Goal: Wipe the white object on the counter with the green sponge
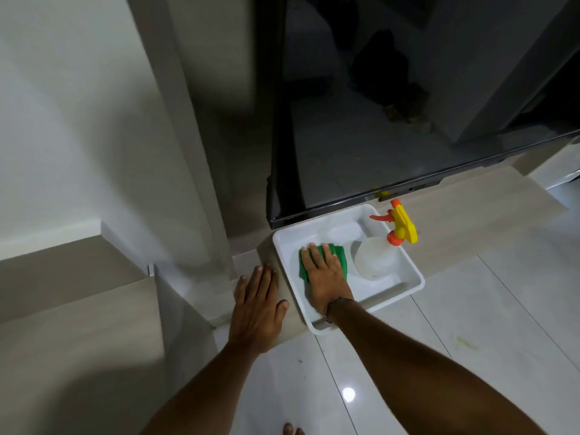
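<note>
Green sponge [324,259] lies flat under your right hand [324,279], fingers spread on it inside the white tray [411,282] on the low ledge, so press evenly, sweep toward the spray bottle [381,251], while your left hand [257,304], open-palmed, braces beside

Both bare arms reach forward and down from the bottom edge of the view, forearms nearly straight. The left hand [259,304] lies flat, palm down, fingers together and thumb spread to the right. The right hand [326,276] is also palm down, fingers extended and slightly fanned, pressing flat on the sponge [340,257], with a thin band at the wrist; toes of one foot show at the bottom edge.
</note>
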